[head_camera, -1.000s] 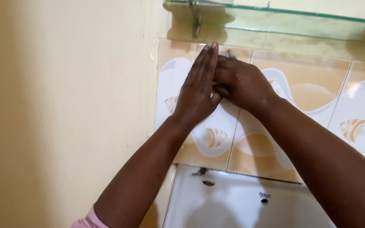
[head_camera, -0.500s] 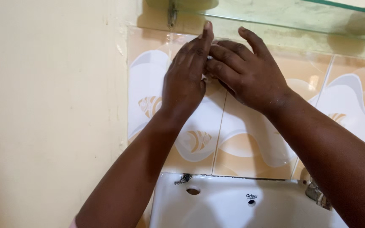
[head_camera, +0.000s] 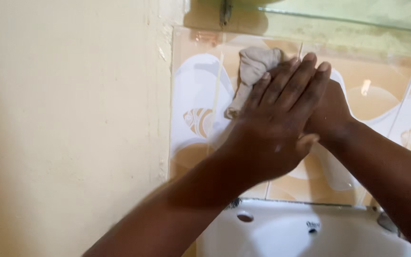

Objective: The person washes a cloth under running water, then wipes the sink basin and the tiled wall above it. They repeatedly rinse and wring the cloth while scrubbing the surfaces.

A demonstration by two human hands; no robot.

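A crumpled grey-beige cloth (head_camera: pixel 254 66) is pressed against the patterned wall tiles (head_camera: pixel 196 95) just below a glass shelf. My left hand (head_camera: pixel 277 123) lies flat across it, fingers straight and together, with the index fingertip touching the cloth. My right hand (head_camera: pixel 333 112) sits behind and under the left hand. Only its back and wrist show, and its fingers are hidden. Both forearms reach up over the basin.
A glass shelf (head_camera: pixel 338 14) on a metal bracket (head_camera: pixel 224 12) runs along the top. A white wash basin (head_camera: pixel 281 235) sits below, with a metal tap (head_camera: pixel 387 222) at its right. A plain cream wall (head_camera: pixel 72 119) fills the left.
The cloth has come into view at the tiles. My left hand has swung right and now covers my right hand, which was spread open on the tile before.
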